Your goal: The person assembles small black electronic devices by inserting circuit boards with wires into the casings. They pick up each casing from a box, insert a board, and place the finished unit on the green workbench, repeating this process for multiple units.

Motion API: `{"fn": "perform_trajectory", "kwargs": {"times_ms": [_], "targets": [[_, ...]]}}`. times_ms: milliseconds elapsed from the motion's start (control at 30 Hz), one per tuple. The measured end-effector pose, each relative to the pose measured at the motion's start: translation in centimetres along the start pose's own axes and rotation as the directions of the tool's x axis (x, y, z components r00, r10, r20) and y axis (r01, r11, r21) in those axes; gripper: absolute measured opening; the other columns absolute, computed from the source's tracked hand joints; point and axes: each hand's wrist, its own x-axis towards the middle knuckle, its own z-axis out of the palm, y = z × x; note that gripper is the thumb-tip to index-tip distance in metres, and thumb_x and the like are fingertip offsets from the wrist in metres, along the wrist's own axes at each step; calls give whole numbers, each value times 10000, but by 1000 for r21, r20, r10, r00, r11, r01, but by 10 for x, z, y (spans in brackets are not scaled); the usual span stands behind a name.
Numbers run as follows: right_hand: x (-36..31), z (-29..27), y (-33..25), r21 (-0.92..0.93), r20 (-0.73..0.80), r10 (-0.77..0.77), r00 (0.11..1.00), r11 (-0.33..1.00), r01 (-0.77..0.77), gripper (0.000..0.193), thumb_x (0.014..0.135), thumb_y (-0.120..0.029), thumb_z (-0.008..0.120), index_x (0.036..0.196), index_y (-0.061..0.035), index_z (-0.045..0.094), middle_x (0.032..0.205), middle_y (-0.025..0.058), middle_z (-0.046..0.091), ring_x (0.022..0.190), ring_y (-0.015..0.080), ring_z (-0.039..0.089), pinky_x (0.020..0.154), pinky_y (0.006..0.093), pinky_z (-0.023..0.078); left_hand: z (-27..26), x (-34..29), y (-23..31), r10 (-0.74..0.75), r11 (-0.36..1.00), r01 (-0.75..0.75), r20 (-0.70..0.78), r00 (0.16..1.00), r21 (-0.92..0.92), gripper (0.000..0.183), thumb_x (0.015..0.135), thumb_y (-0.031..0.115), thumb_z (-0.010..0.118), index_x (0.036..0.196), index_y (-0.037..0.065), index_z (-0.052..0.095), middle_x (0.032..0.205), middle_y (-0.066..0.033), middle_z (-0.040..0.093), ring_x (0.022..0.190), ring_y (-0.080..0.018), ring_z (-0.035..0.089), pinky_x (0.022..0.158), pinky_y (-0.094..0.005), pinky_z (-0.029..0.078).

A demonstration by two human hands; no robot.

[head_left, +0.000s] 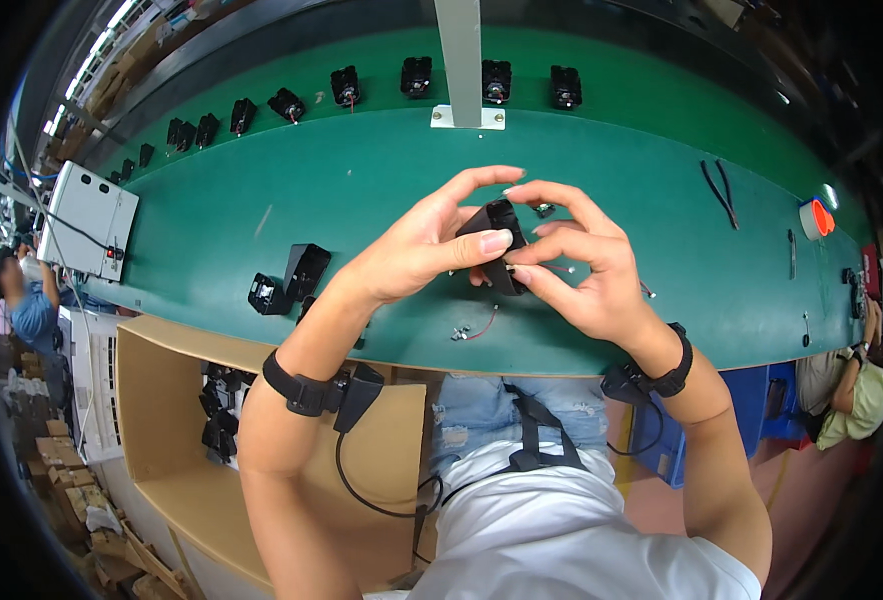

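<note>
Above the green worktop, my left hand (414, 248) is closed on a black plastic housing (503, 216), its thumb lying across the front. My right hand (598, 272) meets the housing from the other side. Its thumb and index finger are pinched at the lower side, around a small light-coloured bit too tiny to name. Beyond the fingers, a small green part (544, 210) lies on the worktop. Nearer me rests a small part with a red wire (477, 330). More black housings (307, 268) sit left of my hands.
Along the back of the green worktop (262, 180) stands a row of black units (346, 86). A metal post (459, 60) rises behind my hands. Pliers (722, 195) and an orange roll (817, 218) lie right. A white box (87, 222) stands left; an open carton (172, 400) sits below.
</note>
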Motion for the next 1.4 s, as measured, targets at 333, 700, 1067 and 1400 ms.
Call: {"fn": "perform_trajectory", "kwargs": {"times_ms": [333,700,1067,1400], "targets": [[-1,-3,7,239,103,32,994,969,-56,131,809,-107,767,909,-30,734,1429,224,538,1252,330,585,1046,431,448,10,-1,-1,10,994,-12,-19,1000,-105,708,1008,338,601,1573,100,249,1029,-61,621,851,-97,591,676,-253,489],[-1,-11,22,364,263,174,949,893,-264,322,746,-86,859,1044,0,771,1409,233,556,1307,331,543,1064,434,455,22,0,-1,-66,985,95,-198,978,142,767,1049,475,477,1591,61,126,888,-107,663,600,-138,620,557,-248,493],[92,-131,103,-575,34,243,970,798,-180,377,748,-305,835,1025,-53,788,1347,246,608,1124,380,664,954,433,522,-53,-39,23,244,-206,632,-586,773,747,579,841,435,737,1248,46,602,1123,-190,675,1047,-369,646,889,-481,530],[88,-163,167,-924,41,228,973,378,-50,348,790,-268,774,1106,-125,772,1472,163,491,1325,384,459,1110,466,409,-101,-83,35,-318,-5,692,-657,683,722,562,747,293,835,1236,88,648,1189,-176,696,1127,-348,651,971,-421,525]]}}
